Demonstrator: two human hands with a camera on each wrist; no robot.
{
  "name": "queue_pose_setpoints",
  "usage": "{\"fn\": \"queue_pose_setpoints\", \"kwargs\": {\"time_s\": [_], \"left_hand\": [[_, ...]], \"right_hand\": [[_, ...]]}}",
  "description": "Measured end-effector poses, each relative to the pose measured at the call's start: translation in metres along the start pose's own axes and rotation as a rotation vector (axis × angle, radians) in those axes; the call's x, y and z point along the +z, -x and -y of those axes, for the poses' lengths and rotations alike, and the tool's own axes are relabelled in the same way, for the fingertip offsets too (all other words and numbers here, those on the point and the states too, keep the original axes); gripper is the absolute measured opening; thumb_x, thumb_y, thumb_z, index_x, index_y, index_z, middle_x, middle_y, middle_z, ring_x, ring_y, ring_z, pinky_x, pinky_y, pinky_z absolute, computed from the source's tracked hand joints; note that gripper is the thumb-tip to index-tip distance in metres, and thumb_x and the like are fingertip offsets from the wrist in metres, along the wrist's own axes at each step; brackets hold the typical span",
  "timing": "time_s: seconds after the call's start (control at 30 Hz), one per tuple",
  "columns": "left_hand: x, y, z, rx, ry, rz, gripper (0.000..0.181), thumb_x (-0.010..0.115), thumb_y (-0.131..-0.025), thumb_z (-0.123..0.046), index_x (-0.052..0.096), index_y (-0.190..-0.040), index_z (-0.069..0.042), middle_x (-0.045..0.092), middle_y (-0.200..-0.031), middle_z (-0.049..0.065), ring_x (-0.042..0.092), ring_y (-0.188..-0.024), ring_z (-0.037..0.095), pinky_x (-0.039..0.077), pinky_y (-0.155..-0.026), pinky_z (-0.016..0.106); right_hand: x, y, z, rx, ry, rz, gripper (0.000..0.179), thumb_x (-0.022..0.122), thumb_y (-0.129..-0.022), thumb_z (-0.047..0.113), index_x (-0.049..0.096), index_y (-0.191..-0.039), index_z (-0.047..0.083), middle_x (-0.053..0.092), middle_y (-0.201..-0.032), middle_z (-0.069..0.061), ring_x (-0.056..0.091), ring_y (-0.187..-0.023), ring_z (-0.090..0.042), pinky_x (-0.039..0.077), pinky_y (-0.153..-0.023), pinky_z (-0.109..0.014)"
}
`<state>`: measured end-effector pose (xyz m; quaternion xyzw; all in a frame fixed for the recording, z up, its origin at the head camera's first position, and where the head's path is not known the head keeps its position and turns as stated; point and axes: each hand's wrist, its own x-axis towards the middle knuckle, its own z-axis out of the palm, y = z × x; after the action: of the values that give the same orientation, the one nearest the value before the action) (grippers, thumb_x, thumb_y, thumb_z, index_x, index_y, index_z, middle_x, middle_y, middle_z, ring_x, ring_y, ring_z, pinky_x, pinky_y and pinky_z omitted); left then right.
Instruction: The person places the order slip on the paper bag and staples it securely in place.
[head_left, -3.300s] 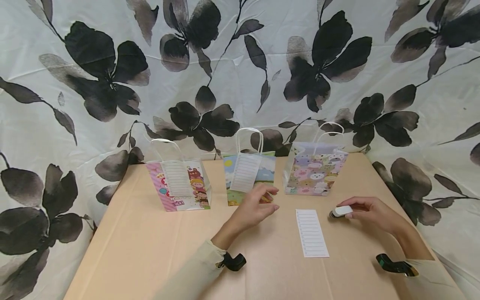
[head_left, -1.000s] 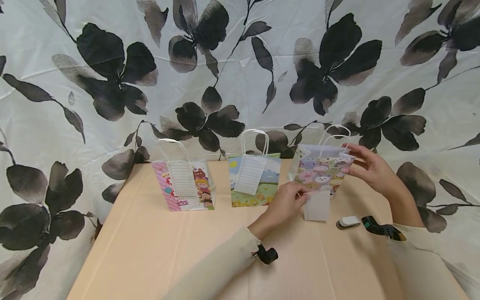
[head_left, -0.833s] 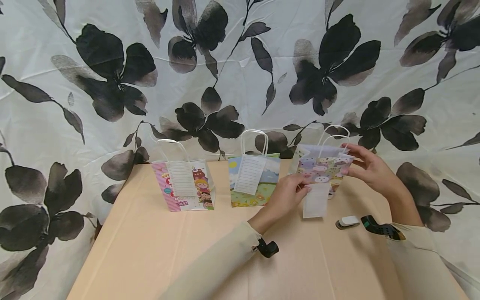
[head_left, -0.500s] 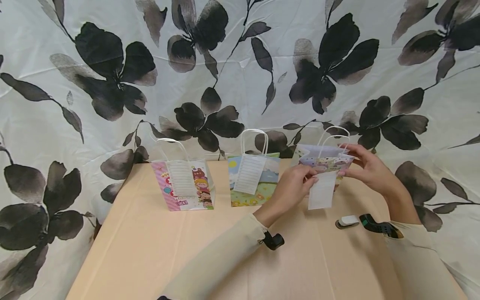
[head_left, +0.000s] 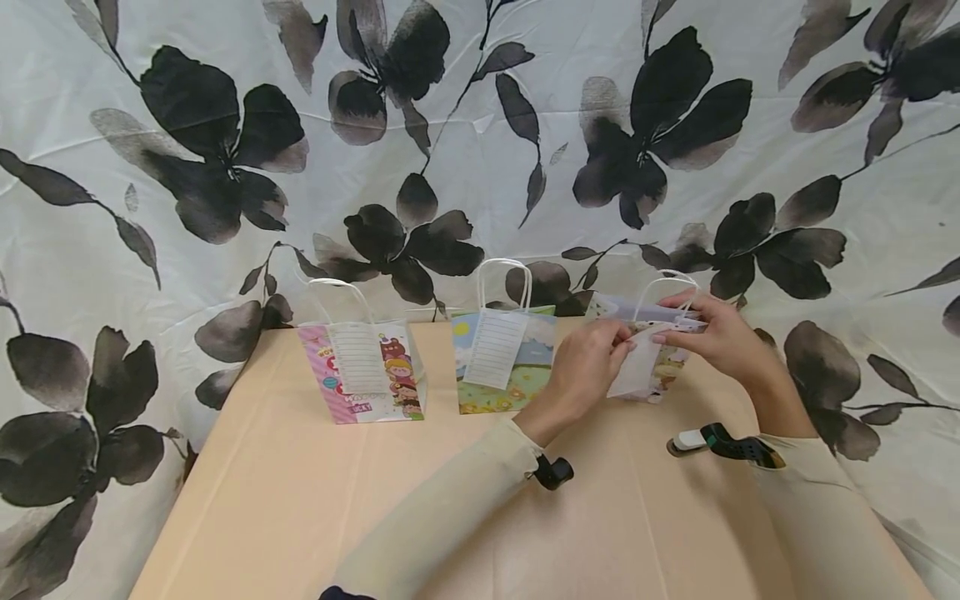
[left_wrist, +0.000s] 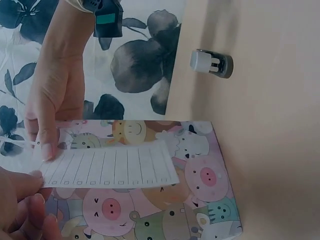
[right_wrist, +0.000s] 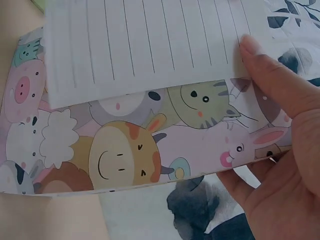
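Note:
At the right of the table stands a purple gift bag with animal faces [head_left: 670,367]. Against its front lies a white lined list [left_wrist: 112,167], its top edge near the bag's rim. My left hand [head_left: 587,371] pinches the list's top left corner between thumb and fingers. My right hand [head_left: 727,337] grips the bag's upper right side, with the thumb [right_wrist: 270,70] on the front at the list's edge and the other fingers behind. A small white and dark grey stapler [left_wrist: 212,62] rests on the table below the right wrist.
Two more gift bags stand to the left, one pink [head_left: 333,375] and one with a meadow print [head_left: 517,387]. Each has a lined list on its front and white handles. A floral cloth [head_left: 525,192] hangs behind the wooden table [head_left: 450,500].
My right hand has put down the stapler and taken hold of the purple bag. My left hand has picked the list off the table and raised it to the bag's top.

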<state>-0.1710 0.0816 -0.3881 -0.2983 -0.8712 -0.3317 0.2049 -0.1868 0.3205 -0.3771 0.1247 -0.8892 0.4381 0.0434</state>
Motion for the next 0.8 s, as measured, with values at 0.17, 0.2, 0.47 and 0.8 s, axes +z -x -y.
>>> {"fn": "queue_pose_setpoints", "kwargs": {"time_s": [0.17, 0.2, 0.47, 0.8], "left_hand": [[0.0018, 0.0014, 0.0004, -0.011, -0.031, -0.033, 0.009, 0.071, -0.097, -0.025, 0.072, -0.097, -0.016, 0.073, -0.089, -0.008, 0.061, -0.074, 0.001, 0.042, -0.06, 0.016], [0.0017, 0.0015, 0.0005, -0.015, -0.039, -0.038, 0.01, 0.071, -0.097, -0.026, 0.071, -0.098, -0.017, 0.073, -0.089, -0.008, 0.062, -0.074, 0.001, 0.042, -0.059, 0.017], [-0.0005, 0.0017, -0.0001, -0.02, -0.056, -0.056, 0.009, 0.07, -0.098, -0.025, 0.07, -0.098, -0.016, 0.074, -0.088, -0.007, 0.062, -0.071, 0.002, 0.042, -0.057, 0.018], [-0.0043, -0.0006, -0.0027, -0.004, -0.078, -0.088, 0.009, 0.071, -0.097, -0.023, 0.07, -0.101, -0.015, 0.075, -0.093, -0.006, 0.068, -0.076, 0.005, 0.047, -0.058, 0.019]], "right_hand": [[0.0029, -0.0006, 0.0013, -0.016, 0.003, -0.008, 0.036, 0.081, -0.086, 0.006, 0.069, -0.121, 0.007, 0.057, -0.109, 0.001, 0.059, -0.086, -0.015, 0.054, -0.07, -0.022], [0.0031, -0.0007, 0.0014, -0.021, 0.001, -0.008, 0.035, 0.08, -0.087, 0.006, 0.069, -0.12, 0.007, 0.058, -0.109, 0.002, 0.059, -0.087, -0.014, 0.053, -0.07, -0.022], [0.0036, -0.0007, 0.0018, -0.046, -0.004, -0.006, 0.028, 0.077, -0.09, 0.005, 0.071, -0.117, 0.005, 0.061, -0.108, 0.005, 0.059, -0.089, -0.011, 0.054, -0.071, -0.02], [0.003, -0.0006, 0.0021, -0.058, -0.009, 0.001, 0.025, 0.074, -0.092, 0.005, 0.071, -0.118, 0.005, 0.063, -0.107, 0.003, 0.064, -0.087, -0.009, 0.056, -0.072, -0.023]]}}
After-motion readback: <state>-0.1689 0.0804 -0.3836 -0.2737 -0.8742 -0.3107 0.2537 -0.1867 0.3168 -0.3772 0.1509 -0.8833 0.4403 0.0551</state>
